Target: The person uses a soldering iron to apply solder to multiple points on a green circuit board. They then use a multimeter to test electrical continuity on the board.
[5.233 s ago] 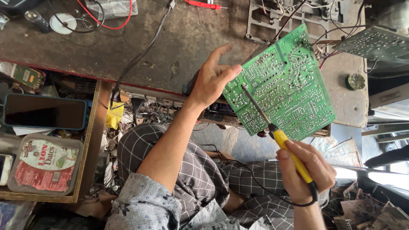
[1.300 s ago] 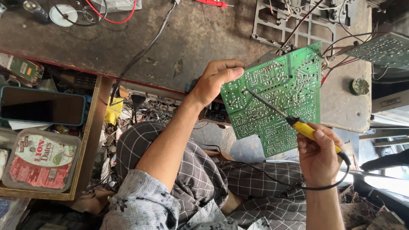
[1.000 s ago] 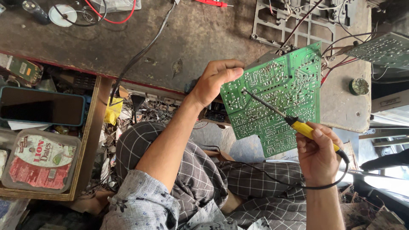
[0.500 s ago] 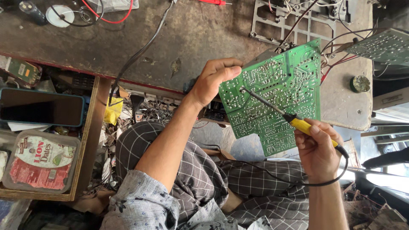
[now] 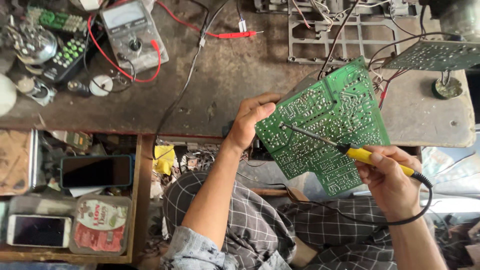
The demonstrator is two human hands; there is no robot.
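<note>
Worn tabletop point(image 5: 240, 85) with a meter point(image 5: 134, 35) and red leads at its far edge. In front of it the green circuit board point(image 5: 325, 125), solder side up, has tilted slightly over the last second; the left hand point(image 5: 250, 122) grips its left edge. The right hand point(image 5: 390, 180) is clenched on the yellow-handled soldering iron point(image 5: 370, 157), whose tip has slid leftward and now touches a joint near the board's left side.

Bright even daylight, soft shadows, sharp centre focus, washed-out glare at lower right edge
</note>
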